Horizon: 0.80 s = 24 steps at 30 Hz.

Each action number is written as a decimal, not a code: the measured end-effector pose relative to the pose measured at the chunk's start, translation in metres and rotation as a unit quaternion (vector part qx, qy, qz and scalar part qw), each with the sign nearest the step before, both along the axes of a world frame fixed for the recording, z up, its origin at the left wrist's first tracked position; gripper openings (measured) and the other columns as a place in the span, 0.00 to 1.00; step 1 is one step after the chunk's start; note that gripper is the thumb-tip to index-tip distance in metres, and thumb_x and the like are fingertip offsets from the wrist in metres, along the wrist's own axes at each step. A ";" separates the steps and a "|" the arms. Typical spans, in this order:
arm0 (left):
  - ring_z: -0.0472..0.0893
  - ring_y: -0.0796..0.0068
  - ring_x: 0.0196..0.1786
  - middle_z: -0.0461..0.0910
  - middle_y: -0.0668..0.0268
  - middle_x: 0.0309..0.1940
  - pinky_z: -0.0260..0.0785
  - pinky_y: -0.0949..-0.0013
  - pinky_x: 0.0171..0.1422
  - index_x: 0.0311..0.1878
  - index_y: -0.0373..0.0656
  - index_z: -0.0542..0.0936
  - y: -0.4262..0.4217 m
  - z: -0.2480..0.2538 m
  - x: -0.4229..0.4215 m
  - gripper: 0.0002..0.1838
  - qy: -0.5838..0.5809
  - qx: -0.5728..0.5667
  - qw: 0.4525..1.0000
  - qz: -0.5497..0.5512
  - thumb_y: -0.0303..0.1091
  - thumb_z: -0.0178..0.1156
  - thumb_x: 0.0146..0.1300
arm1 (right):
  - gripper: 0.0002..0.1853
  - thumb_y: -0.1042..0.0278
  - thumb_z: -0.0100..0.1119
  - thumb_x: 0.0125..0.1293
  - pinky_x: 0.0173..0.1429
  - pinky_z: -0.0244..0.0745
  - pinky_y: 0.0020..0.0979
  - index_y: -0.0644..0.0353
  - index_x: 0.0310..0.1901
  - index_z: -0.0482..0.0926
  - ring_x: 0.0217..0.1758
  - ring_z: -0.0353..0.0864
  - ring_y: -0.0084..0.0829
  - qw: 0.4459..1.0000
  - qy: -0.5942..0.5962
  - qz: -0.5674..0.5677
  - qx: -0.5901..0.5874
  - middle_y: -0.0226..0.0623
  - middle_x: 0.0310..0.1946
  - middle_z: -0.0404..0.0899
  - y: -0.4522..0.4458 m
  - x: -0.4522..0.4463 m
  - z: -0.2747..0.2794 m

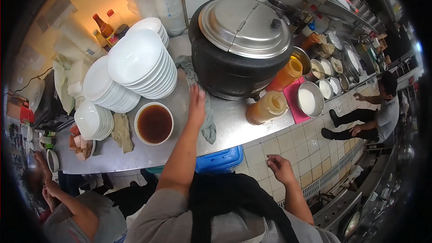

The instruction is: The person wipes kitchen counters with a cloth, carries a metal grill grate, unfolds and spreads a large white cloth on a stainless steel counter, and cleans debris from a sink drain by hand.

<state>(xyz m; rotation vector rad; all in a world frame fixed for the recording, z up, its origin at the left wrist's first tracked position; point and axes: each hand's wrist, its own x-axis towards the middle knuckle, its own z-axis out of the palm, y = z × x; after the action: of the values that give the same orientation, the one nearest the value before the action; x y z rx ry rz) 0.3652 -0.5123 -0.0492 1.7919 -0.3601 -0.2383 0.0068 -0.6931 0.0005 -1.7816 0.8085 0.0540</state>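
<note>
- The person's left hand (196,101) reaches over the worktop (231,123) to a grey-green cloth (209,126); its fingers are nearly straight and close together, and whether they grip the cloth cannot be told.
- The right hand (280,169) is over the tiled floor (285,146), clear of the worktop, its fingers loosely curled with nothing in them.
- The cloth lies rumpled beside the black pot (225,78), one end near the worktop's front edge.
- A white bowl (154,143) of brown liquid stands left of the left forearm, apart from the hand.
- Beyond that bowl rises a stack of white bowls (143,65).
- Right of the cloth, a jar (263,110) stands near a pink mat (295,95).
- Below the front edge is a blue bin (220,159).
</note>
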 end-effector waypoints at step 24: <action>0.64 0.57 0.72 0.67 0.49 0.67 0.53 0.61 0.75 0.67 0.39 0.69 0.231 0.050 -0.156 0.29 -0.008 0.087 0.996 0.010 0.36 0.63 0.63 | 0.22 0.58 0.60 0.64 0.69 0.63 0.43 0.60 0.57 0.77 0.67 0.69 0.49 0.878 -0.152 0.396 -0.222 0.53 0.63 0.70 0.117 0.218 0.077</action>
<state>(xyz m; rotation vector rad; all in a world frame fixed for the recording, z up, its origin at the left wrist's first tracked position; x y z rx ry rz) 0.2090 -0.2814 0.0005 1.9682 -0.3399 -0.2478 0.2243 -0.5763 0.0773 -2.3809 -0.2008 0.1284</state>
